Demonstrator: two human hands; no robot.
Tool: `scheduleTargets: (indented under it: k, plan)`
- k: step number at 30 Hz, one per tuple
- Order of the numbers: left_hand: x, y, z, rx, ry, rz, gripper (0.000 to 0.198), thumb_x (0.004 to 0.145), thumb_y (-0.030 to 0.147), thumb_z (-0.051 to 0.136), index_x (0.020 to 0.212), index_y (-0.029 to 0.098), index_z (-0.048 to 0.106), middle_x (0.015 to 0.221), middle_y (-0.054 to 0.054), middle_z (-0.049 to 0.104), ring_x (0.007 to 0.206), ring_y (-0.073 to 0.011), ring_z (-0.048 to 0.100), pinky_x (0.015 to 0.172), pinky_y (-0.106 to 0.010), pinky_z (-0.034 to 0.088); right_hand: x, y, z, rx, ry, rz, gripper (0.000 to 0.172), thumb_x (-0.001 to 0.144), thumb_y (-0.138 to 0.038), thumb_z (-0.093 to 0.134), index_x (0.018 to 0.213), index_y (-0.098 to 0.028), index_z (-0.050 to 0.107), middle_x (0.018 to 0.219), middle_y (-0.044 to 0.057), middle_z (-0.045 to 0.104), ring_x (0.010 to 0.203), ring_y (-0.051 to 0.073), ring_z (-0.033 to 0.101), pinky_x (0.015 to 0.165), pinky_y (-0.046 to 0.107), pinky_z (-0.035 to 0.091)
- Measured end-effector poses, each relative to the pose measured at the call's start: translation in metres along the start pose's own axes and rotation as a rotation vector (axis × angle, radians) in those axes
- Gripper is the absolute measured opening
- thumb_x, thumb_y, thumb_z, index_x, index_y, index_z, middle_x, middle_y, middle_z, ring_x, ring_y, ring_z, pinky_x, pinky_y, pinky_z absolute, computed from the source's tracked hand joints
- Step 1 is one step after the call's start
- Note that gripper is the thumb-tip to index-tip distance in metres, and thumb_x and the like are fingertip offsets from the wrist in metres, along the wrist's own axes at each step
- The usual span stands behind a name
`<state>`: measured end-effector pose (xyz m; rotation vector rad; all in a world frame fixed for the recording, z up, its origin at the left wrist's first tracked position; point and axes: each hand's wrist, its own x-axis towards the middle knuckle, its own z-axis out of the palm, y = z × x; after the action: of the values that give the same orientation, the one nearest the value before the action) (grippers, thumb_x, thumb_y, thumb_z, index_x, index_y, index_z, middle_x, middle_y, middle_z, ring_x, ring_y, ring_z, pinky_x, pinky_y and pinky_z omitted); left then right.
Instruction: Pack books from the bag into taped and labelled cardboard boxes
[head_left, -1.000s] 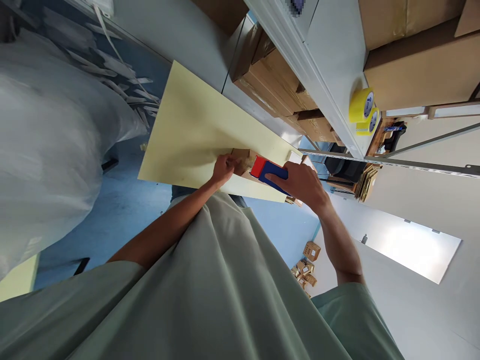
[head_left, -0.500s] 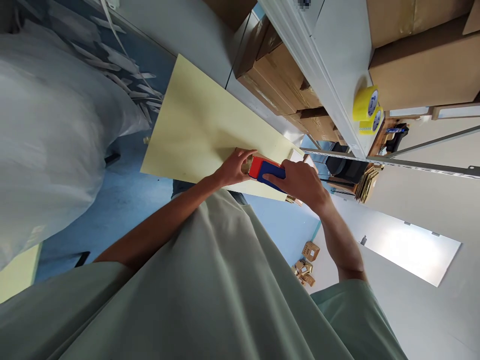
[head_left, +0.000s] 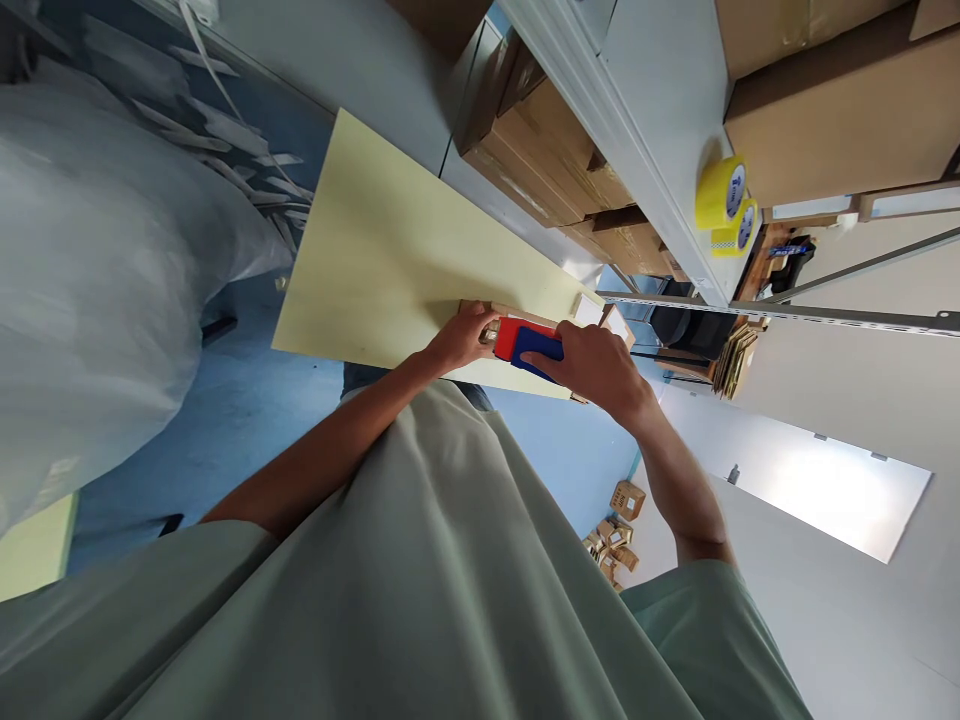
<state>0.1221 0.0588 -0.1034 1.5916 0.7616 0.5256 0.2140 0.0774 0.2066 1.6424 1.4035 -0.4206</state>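
A small brown cardboard box (head_left: pixel 504 314) lies on the pale yellow table (head_left: pixel 390 260) near its front edge. My left hand (head_left: pixel 459 338) rests on the box's left end, fingers curled over it. My right hand (head_left: pixel 592 362) grips a red and blue tape dispenser (head_left: pixel 525 342) and presses it on top of the box. Most of the box is hidden under the dispenser and my hands.
Two small boxes (head_left: pixel 600 316) sit at the table's right end. Grey shelving (head_left: pixel 645 130) holds brown cartons (head_left: pixel 832 110) and two yellow tape rolls (head_left: pixel 726 205). A big white plastic bag (head_left: pixel 97 270) fills the left. Small cartons (head_left: pixel 615 525) lie on the blue floor.
My left hand has shifted from the box's left end to the top of its left side. The dispenser has slid slightly leftward along the box with my right hand.
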Motion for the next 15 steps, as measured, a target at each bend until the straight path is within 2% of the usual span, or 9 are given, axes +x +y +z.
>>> scheduleTargets:
  k: [6,11,15]
  plan:
    - [-0.004,-0.005,0.000,0.027,-0.020,-0.025,0.046,0.089,0.026,0.082,0.134,0.024,0.075,0.123,-0.010,0.065,0.104,-0.0275,0.065,0.102,-0.043,0.058,0.010,0.026,0.015,-0.016,-0.056,0.008,0.063,0.111,-0.074,0.057,0.123,-0.015,0.078,0.107,0.020,0.084,0.103,0.035,0.080,0.082,0.036,0.053]
    - [-0.004,-0.007,-0.004,0.060,-0.055,-0.018,0.052,0.084,0.022,0.087,0.135,0.025,0.076,0.123,-0.009,0.065,0.103,-0.0261,0.066,0.101,-0.041,0.058,0.035,0.047,0.044,-0.004,-0.092,0.020,0.062,0.111,-0.071,0.057,0.125,-0.014,0.077,0.115,0.021,0.083,0.112,0.035,0.080,0.087,0.035,0.055]
    - [-0.003,-0.010,-0.004,0.044,-0.032,-0.022,0.049,0.085,0.024,0.088,0.132,0.026,0.077,0.119,-0.007,0.066,0.094,-0.0230,0.067,0.095,-0.039,0.059,0.055,0.052,0.066,0.039,-0.115,0.016,0.059,0.112,-0.066,0.059,0.130,-0.013,0.077,0.123,0.023,0.082,0.116,0.036,0.079,0.089,0.037,0.055]
